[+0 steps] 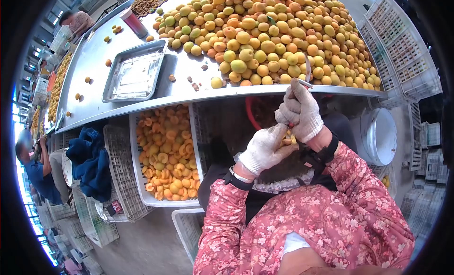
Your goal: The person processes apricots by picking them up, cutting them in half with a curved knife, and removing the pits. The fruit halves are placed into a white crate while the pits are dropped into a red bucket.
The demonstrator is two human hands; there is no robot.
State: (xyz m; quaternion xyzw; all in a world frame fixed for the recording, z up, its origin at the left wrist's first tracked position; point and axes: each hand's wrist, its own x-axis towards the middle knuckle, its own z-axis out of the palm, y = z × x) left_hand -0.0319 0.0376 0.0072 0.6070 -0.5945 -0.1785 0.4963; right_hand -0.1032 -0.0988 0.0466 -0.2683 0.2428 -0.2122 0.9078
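Observation:
My left hand (266,151), in a white glove with bare fingertips, is closed around a cut apricot (287,140). Above and touching it is my gloved right hand (301,110), its fingers wrapped round a slim tool (305,84) with a metallic end sticking out at the top. Most of that tool is hidden in the fist. Both hands are over my lap, just below the front edge of the steel table (198,96). A big heap of whole apricots (265,38) lies on the table. Left of my lap, a white crate (136,180) holds apricot halves (169,154).
On the table are a metal tray (109,91), a red cup (133,23) and brown pits (147,1). Partly hidden by my hands is a red basin (250,115). A white bucket (380,135) and stacked crates (399,48) stand right. Two people are at left.

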